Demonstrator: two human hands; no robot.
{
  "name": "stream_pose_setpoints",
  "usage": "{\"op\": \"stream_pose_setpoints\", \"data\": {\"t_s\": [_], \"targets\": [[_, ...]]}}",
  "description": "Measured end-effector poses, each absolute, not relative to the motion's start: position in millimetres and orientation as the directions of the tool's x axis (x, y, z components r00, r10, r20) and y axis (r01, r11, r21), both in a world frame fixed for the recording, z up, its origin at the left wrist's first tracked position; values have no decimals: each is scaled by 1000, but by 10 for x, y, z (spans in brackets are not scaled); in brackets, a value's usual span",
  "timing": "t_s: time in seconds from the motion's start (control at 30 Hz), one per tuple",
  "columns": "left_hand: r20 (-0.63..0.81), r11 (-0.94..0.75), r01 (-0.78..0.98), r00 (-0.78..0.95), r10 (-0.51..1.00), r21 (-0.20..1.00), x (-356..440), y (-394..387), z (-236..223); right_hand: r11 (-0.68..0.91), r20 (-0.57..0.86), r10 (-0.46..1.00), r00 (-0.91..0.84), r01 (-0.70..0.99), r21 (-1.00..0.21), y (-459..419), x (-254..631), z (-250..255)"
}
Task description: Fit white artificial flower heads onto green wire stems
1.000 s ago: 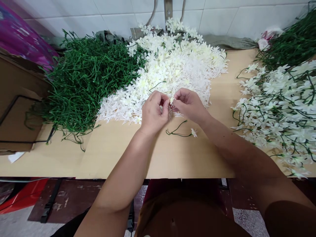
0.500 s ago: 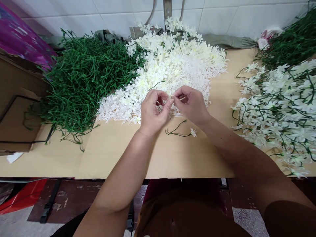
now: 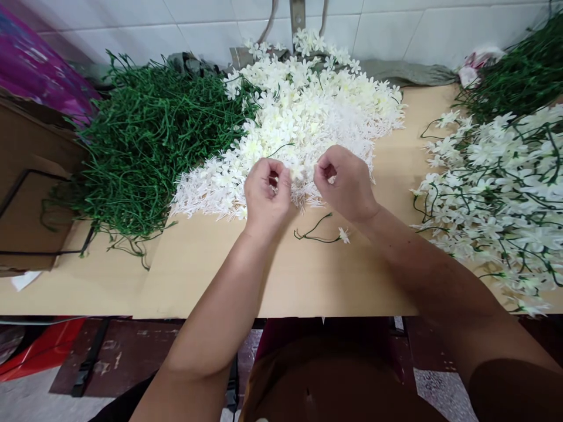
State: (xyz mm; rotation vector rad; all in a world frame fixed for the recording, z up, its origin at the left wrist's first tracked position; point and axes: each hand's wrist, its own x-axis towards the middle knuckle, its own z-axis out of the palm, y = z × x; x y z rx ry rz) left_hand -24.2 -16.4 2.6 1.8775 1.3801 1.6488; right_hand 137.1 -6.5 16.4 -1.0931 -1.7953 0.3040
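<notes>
Over the front of a heap of white artificial flowers, my left hand has thumb and index finger pinched together. White petals show right by its fingertips, but I cannot tell whether they are held or belong to the heap. A short gap to the right, my right hand is also closed in a pinch; what lies between its fingertips is too small to make out. Below the hands, a forked green stem with one white flower at its end lies on the tan tabletop.
Loose green stems are piled on the left, beside a cardboard box and a black wire frame. White flowers on stems spread over the right side, with more green stems behind. A tiled wall closes the back.
My hands were together, fingertips meeting over a small white piece. Now they have moved apart, left hand slightly left and right hand slightly right, both still pinched.
</notes>
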Motion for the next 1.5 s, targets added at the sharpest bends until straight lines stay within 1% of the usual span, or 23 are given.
{"op": "stream_pose_setpoints", "data": {"t_s": [0.1,0.2,0.3,0.4,0.47,0.53,0.63,0.8,0.97,1.07,1.13,1.2,1.27,1.37,1.5], "targets": [[588,-467,416,-235,774,780,-330,-98,0,510,551,834,-39,435,-742,20,1453,178],[558,-438,398,-265,787,806,-397,-46,-32,463,474,880,-32,276,-842,39,1475,218],[549,-413,437,-248,798,799,-430,-33,-45,443,435,897,-80,192,-876,-2,1436,257],[628,-422,546,-268,731,724,-455,-53,-8,428,410,903,-129,179,-886,-47,1392,279],[669,-456,565,-250,700,688,-450,-84,37,421,401,906,-137,180,-889,-66,1374,284],[648,-499,499,-179,740,708,-407,-124,72,419,398,907,-141,186,-889,-82,1361,287],[539,-494,331,-56,840,804,-284,-180,78,425,399,903,-156,205,-882,-113,1340,299],[374,-366,100,-73,925,925,-147,-211,60,428,398,900,-176,190,-883,-149,1315,306],[250,-255,-114,-55,967,960,-172,-205,115,418,383,882,-276,82,-905,-112,1345,285],[135,-137,-245,-25,991,960,-196,-201,127,418,393,862,-322,12,-908,-78,1374,281],[54,-43,-311,27,998,949,-204,-202,126,419,399,857,-327,-9,-908,-65,1385,278],[-3,30,-335,80,997,942,-206,-207,126,416,396,857,-330,-11,-910,-61,1386,270],[-29,63,-328,107,994,942,-206,-212,129,408,384,860,-336,2,-913,-66,1382,261],[-38,69,-301,107,994,951,-206,-211,133,405,370,864,-341,36,-913,-80,1375,261],[-16,53,-268,136,991,962,-210,-198,131,390,337,870,-360,86,-917,-102,1372,299]]}}
